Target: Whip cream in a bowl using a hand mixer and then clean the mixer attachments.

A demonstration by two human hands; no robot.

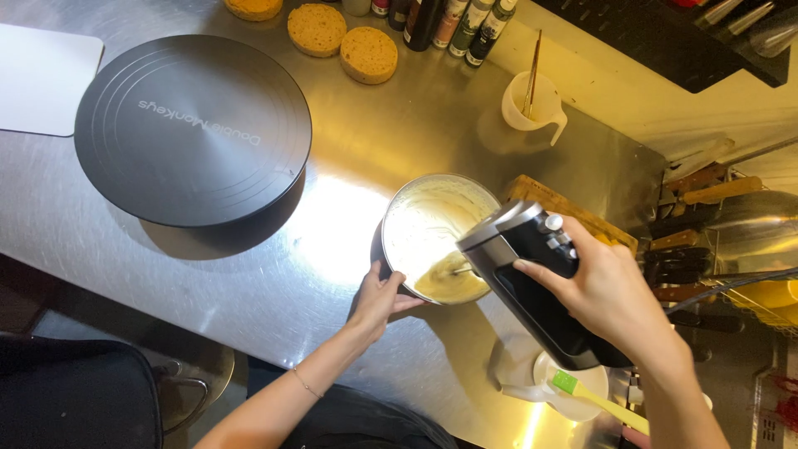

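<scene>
The person stands at a stainless steel worktop (pixel 274 274) and works with both hands on a metal mixing bowl (pixel 397 218) that sits near the middle of it. The left hand (pixel 378 297) is closed on the near rim of the bowl and keeps it tilted toward the person, so the pale yellow cream (pixel 432 229) gathers at the low side. The right hand (pixel 605 287) grips the handle of a black and silver electric hand mixer (pixel 532 274), and the beaters (pixel 459 268) are down in the cream at the near edge of the bowl. The cream coats the bowl wall in thick smears and looks smooth and dense, so the whipping seems to be well advanced, though one cannot tell from the view if the mixer is running. What appears not yet done is the assembly: the black cake turntable (pixel 193 129) to the left is bare, and three round sponge layers (pixel 341 37) lie untouched at the far edge of the worktop, well apart from the bowl. A white board (pixel 41 79) lies beside the turntable. A white measuring jug (pixel 536 104) with a brush stands behind the bowl, dark bottles (pixel 449 21) stand at the far edge, and a green silicone spatula (pixel 598 401) rests on a small white plate (pixel 553 374) near the right arm.
</scene>
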